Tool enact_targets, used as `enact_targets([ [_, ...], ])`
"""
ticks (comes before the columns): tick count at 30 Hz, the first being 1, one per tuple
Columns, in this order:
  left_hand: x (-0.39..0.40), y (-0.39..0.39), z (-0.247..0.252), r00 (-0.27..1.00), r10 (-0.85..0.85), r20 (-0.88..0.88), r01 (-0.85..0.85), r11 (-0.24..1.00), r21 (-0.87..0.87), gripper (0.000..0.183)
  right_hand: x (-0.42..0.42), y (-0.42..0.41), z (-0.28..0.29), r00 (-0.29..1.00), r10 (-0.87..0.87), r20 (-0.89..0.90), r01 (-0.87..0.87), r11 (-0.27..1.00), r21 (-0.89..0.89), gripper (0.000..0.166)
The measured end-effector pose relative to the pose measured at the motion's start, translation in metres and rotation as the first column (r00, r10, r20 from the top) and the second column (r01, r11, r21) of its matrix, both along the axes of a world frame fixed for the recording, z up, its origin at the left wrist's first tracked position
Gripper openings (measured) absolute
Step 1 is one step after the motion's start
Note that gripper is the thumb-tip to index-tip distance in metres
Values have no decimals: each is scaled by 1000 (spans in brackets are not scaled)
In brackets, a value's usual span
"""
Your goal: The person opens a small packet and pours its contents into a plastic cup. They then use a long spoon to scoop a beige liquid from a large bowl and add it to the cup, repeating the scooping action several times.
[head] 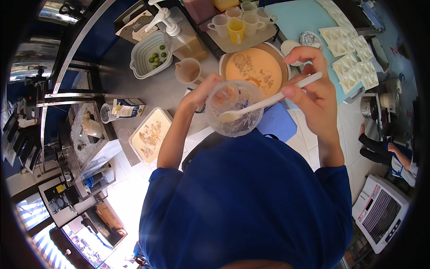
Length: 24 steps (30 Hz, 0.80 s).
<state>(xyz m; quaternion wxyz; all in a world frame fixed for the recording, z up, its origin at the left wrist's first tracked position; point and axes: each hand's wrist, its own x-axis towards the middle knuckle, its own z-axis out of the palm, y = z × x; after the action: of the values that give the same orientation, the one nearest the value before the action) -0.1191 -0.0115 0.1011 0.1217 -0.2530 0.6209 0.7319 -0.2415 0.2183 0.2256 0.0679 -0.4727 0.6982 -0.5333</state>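
Observation:
My left hand (pixel 210 89) grips the side of a clear plastic tub (pixel 235 117), which has whitish residue on its inner walls. A white plastic spoon (pixel 268 101) is held by its handle in my right hand (pixel 310 90), its bowl over the tub's opening. Behind the tub is a round metal bowl (pixel 288 64) with pale orange liquid (pixel 252 67) and brownish patches on its surface. A white rectangular container (pixel 159 117) to the left holds a cream-coloured mixture with similar brown patches. Near my left hand stands a beige measuring jug (pixel 188 70).
A basket (pixel 137 60) of green citrus fruits and a pump dispenser (pixel 184 40) stand at the back left. Measuring cups (pixel 236 30) sit on a tray (pixel 223 43) behind the bowl. White moulds (pixel 346 69) lie at right. Another person (pixel 399 156) is at far right.

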Motion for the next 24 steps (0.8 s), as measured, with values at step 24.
enact_targets([
  [24, -7, -16, -29, 973, -172, 155, 170, 985, 28, 33, -16, -4, -8, 937, 193, -292, -160, 978, 133, 12],
])
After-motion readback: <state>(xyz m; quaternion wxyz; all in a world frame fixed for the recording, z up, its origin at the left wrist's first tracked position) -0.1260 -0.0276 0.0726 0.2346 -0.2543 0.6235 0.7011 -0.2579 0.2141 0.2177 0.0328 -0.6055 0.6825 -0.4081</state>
